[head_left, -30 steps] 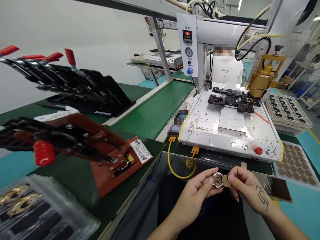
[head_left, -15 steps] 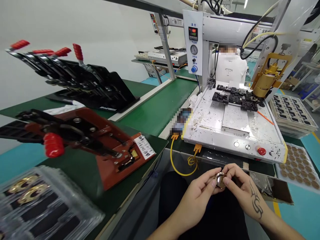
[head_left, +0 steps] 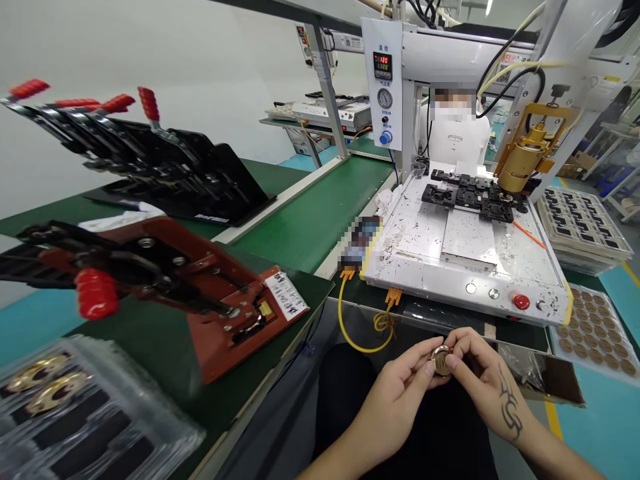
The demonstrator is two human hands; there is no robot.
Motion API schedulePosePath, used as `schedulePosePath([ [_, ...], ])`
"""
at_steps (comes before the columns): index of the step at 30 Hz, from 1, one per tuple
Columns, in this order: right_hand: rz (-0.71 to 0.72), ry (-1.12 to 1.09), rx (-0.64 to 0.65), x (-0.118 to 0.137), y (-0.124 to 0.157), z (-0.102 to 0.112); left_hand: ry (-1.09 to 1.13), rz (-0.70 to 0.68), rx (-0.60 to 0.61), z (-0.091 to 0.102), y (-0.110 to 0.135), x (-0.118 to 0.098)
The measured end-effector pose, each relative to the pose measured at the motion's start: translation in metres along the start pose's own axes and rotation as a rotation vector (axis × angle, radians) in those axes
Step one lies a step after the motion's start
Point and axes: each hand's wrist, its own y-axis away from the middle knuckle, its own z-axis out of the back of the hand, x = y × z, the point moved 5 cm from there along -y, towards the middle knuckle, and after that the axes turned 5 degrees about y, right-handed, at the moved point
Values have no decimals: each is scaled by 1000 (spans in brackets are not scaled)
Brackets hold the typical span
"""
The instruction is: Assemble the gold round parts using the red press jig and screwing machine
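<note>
In the lower right of the head view, my left hand (head_left: 395, 393) and my right hand (head_left: 480, 373) both pinch a small round gold watch case (head_left: 442, 361). The case has a shiny rim and a matt brown disc-like face with tiny marks turned toward me. Both thumbs press on its near edge, while the index fingers curl round its far side. Fingertips cover part of the rim. It is held above my dark-clothed lap, in front of the white bench machine (head_left: 420, 270).
A red-brown clamp press (head_left: 215, 340) stands left, beside a plastic tray (head_left: 165, 417) with gold parts. Black toggle clamps (head_left: 200, 167) are behind. Black fixtures (head_left: 467, 193) lie on the machine. At right are a sheet of brown discs (head_left: 595, 333) and stacked trays (head_left: 585, 227). A person in white (head_left: 457, 140) sits beyond.
The watch case has tilted slightly, so its face now looks matt brown instead of reflective. Both hands keep nearly the same grip. The whole view has shifted a little.
</note>
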Motion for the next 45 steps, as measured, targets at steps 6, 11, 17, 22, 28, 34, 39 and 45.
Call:
schedulePosePath([
  [6,125,149,-82,1,3,-1,-168,-73,-38,-1,3,3],
  [11,161,353,-115,-6,2,1,-247,-110,-73,5,-1,5],
  [17,291,319,59,5,-7,-5,-304,-111,22,7,-1,-11],
  [22,-33,-77,15,-5,-20,-7,-142,-139,-115,13,-1,-17],
  [28,-188,-377,46,-21,-21,-29,-126,-101,-162,13,-1,-21],
  [34,31,-105,83,-6,-21,-18,-189,-93,-142,18,2,-32],
  [39,442,322,267,23,-26,-12,-224,-135,-129,21,4,-38],
  [45,704,483,293,49,-36,-23,-417,-219,-190,17,21,-62],
])
